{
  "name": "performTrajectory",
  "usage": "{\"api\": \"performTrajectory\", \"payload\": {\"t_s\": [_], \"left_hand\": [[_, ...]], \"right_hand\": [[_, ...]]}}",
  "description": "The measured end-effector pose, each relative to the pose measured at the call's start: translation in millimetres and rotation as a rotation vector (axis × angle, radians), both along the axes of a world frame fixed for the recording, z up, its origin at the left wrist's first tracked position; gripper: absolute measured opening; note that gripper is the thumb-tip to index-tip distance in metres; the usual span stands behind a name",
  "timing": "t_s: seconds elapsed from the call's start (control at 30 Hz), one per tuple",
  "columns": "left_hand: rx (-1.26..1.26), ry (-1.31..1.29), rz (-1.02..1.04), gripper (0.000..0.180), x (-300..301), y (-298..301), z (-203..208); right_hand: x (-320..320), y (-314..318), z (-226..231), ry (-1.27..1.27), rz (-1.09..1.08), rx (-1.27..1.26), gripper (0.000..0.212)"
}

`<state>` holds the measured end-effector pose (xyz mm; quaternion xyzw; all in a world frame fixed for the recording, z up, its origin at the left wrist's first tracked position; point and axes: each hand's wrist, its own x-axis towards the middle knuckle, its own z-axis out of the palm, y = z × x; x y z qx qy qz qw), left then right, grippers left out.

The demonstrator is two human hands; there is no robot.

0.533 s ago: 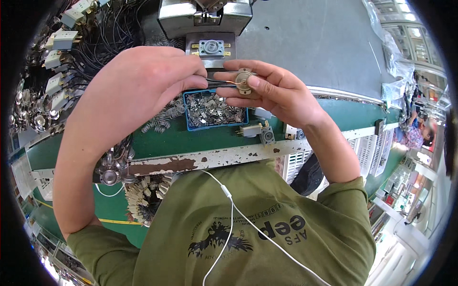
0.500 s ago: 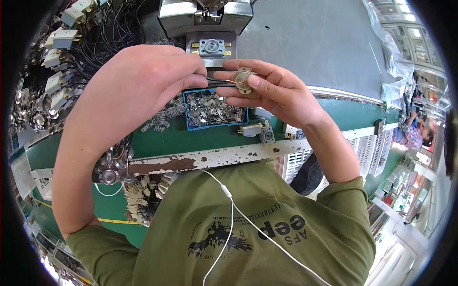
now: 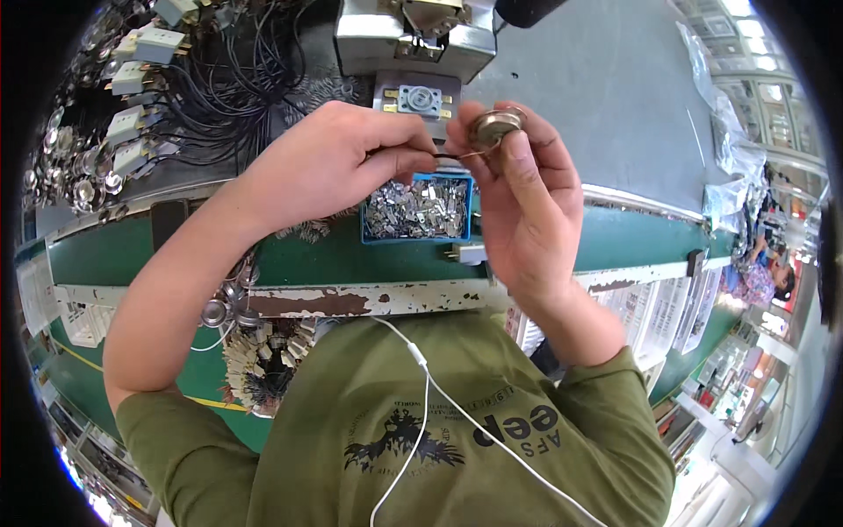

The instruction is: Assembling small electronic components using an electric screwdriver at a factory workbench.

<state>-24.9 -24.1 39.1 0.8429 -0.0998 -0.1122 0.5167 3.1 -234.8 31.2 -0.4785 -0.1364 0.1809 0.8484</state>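
My right hand [image 3: 537, 198] holds a round metal capsule [image 3: 494, 130] between thumb and fingers, palm turned up. The capsule is dull brass-coloured with a raised rim, and it is tilted. From it a thin copper-coloured wire [image 3: 475, 155] runs left to a black lead [image 3: 446, 156]. Thumb and forefinger of my left hand [image 3: 329, 162] pinch that lead. Below both hands stands a blue tray [image 3: 417, 240] full of small metal terminals. Just beyond the hands, a pale switch block [image 3: 420, 101] with brass tabs rests on the plate of a metal press [image 3: 373, 44].
White plug-like blocks [image 3: 158, 46] with black cables [image 3: 255, 97] crowd the bench at the left. A loose white block [image 3: 470, 254] lies near the front edge. Metal capsules [image 3: 230, 307] hang over that edge. Clear plastic sheeting [image 3: 727, 167] lies far right, beyond which a person [image 3: 760, 277] sits.
My right hand has turned up and the capsule has tilted from face-on to a slant. My left hand has moved right along with it. The whole view has shifted slightly.
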Motion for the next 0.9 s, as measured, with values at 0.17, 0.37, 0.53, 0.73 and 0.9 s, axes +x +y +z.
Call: {"api": "performTrajectory", "payload": {"t_s": [0.17, 0.37, 0.53, 0.73, 0.9], "left_hand": [[0.465, -0.586, -0.083, 0.016, -4, 7, 9], [0.703, -0.675, -0.183, 0.024, -13, 10, 20], [0.572, -0.693, -0.055, 0.02, -11, 0, 12], [0.638, -0.671, -0.023, 0.021, -17, -6, 13], [0.721, -0.724, -0.041, 0.025, -20, -2, 10]], "right_hand": [[38, -25, 11, -0.083, 0.24, -0.393, 0.032], [55, -19, 27, -0.208, 0.614, -0.743, 0.03], [33, -32, 19, -0.234, 0.386, -0.635, 0.042], [0, -30, -3, -0.504, 0.152, -0.68, 0.049], [9, -25, 6, -0.392, 0.27, -0.754, 0.046]]}}
